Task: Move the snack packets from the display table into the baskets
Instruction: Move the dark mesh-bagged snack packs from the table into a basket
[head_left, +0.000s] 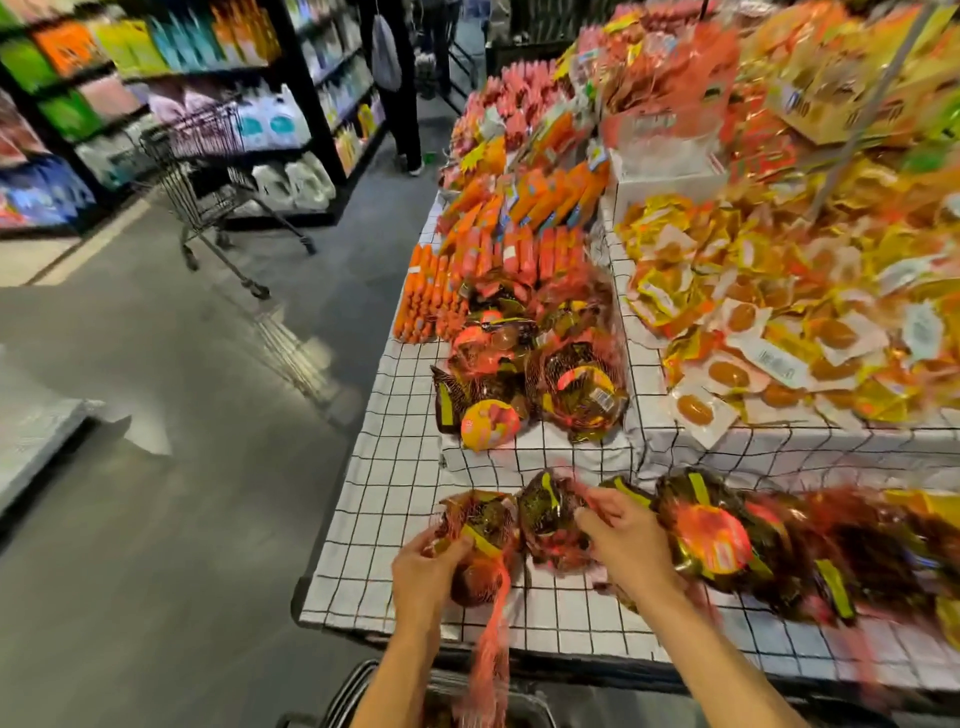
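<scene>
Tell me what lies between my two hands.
Two netted snack bags, in the head view: the nearer bag gripped by the left hand, the farther bag pinched by the right hand.

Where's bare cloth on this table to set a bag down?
Bare checked cloth at the near left corner, left of the net bag the left hand grips; a narrow strip between that bag and the farther net bags. Crowded: the yellow packets on the raised tier, the orange sticks behind.
</scene>
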